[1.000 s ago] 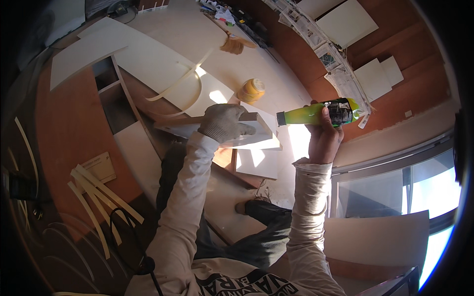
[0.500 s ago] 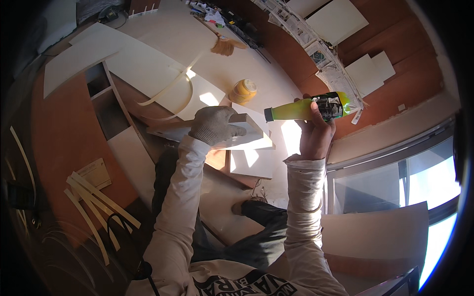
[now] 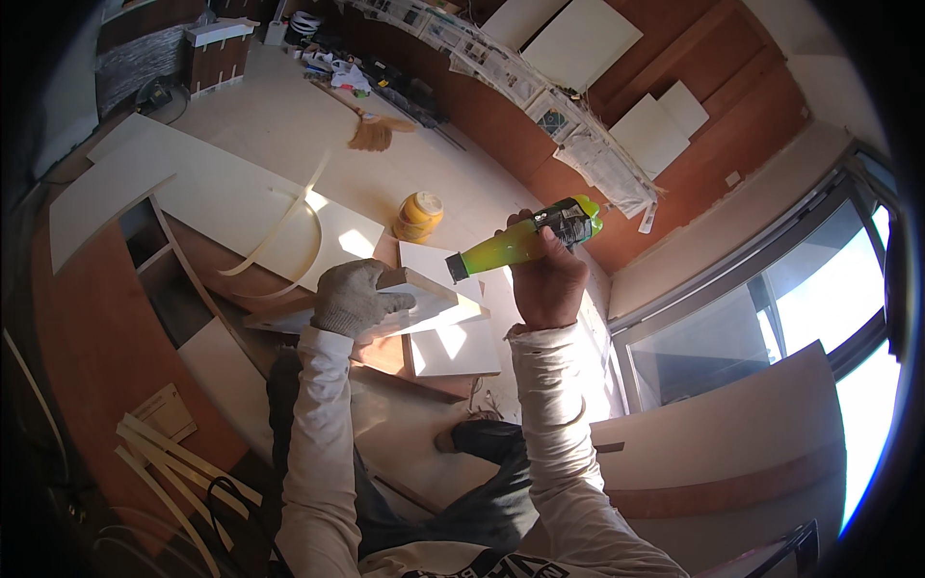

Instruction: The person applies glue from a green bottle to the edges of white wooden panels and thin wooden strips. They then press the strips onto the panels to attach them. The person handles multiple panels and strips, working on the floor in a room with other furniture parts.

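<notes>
My left hand (image 3: 355, 299), in a grey knitted glove, grips the edge of a white board (image 3: 432, 306) with its fingers and thumb bent around it. Bare and wrapped round a squeeze bottle, my right hand (image 3: 549, 281) is raised to the right of that board. The bottle (image 3: 506, 248) is yellow-green with a black label and a dark cap. It lies tilted, cap end down and to the left, just above the board's right end. Whether the cap touches the board I cannot tell.
A yellow tub (image 3: 418, 216) stands beyond the board, with a long white panel (image 3: 231, 207) and a curled edging strip (image 3: 313, 241) to its left. Further strips (image 3: 178, 458) lie on a brown panel (image 3: 96, 337). A broom (image 3: 371, 132) rests on the floor. A window (image 3: 752, 308) is at right.
The bottle has tipped from nearly level to cap-down, and its cap is nearer the board. The whole view has shifted, so both hands appear further left. The left hand still grips the board.
</notes>
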Demonstrator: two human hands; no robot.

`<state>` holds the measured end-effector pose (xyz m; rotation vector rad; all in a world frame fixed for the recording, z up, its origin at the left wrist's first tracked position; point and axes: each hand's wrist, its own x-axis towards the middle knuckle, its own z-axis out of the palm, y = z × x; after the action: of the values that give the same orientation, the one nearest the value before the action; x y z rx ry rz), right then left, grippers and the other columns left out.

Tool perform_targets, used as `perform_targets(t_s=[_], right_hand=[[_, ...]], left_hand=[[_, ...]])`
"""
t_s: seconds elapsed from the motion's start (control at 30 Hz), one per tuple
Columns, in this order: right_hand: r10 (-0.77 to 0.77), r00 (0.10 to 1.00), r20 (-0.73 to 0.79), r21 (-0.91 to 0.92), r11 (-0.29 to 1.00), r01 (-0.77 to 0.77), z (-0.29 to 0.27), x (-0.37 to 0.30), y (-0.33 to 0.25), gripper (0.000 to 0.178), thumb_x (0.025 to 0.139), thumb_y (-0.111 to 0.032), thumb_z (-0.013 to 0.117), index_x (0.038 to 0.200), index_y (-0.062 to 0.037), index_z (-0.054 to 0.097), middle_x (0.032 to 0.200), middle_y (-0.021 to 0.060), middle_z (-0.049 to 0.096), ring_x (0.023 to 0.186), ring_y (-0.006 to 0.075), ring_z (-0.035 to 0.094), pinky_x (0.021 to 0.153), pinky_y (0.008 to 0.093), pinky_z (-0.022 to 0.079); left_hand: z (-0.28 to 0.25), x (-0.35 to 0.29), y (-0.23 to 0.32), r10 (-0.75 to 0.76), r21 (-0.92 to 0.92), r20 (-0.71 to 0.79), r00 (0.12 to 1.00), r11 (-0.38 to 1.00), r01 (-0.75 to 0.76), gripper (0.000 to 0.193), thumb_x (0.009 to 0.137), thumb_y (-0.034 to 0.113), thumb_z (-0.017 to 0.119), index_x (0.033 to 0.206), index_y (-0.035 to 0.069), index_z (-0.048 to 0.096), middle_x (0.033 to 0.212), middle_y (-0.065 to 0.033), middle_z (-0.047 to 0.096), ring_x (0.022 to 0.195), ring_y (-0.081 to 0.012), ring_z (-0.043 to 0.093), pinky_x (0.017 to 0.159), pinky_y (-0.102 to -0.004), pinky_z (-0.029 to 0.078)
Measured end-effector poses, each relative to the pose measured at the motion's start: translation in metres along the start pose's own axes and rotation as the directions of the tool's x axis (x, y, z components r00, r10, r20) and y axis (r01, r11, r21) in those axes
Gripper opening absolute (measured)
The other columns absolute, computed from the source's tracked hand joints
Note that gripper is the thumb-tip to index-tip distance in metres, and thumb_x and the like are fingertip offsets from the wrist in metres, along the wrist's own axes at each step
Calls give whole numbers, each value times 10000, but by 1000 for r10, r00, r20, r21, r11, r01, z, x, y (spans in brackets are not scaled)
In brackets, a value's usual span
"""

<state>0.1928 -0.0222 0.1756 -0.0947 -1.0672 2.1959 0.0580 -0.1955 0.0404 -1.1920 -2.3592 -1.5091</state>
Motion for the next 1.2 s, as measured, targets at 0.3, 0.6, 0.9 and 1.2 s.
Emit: perform_targets(t_s=[0.3, 0.6, 0.9, 1.2], right_hand=[[-40, 992, 121, -133, 990, 56, -18, 6, 1, 303, 848, 12, 586, 1141, 53, 524, 1087, 177, 610, 1084, 315, 582, 1025, 458, 420], [-218, 965, 144, -505, 823, 261, 12, -1, 12, 315, 908, -34, 595, 1189, 77, 504, 1093, 185, 612, 1004, 265, 610, 932, 382, 482], [-193, 972, 131, -509, 829, 233, 16, -4, 11, 344, 891, 1, 604, 1196, 67, 461, 1065, 186, 615, 1015, 299, 625, 920, 408, 510], [-227, 972, 66, -449, 863, 232, -4, 4, 22, 339, 892, 30, 578, 1208, 50, 455, 1088, 195, 605, 1050, 343, 632, 920, 435, 532]], left_hand=[[4, -1, -7, 16, 5, 8, 1000, 1000, -16, 507, 637, 495, 812, 848, 56, 672, 772, -133, 671, 756, -321, 661, 713, -422, 515], [0, 0, -5, -66, 75, 89, 994, 995, 59, 623, 648, 527, 799, 1013, 35, 684, 931, -152, 703, 866, -303, 686, 792, -393, 534], [-11, 4, 5, -81, 96, 154, 985, 993, 66, 601, 662, 529, 778, 990, 33, 690, 915, -148, 699, 845, -303, 681, 786, -390, 528], [-12, 2, 5, -89, 33, 141, 986, 996, 85, 572, 642, 503, 787, 978, 49, 697, 903, -134, 700, 840, -300, 680, 779, -396, 526]])
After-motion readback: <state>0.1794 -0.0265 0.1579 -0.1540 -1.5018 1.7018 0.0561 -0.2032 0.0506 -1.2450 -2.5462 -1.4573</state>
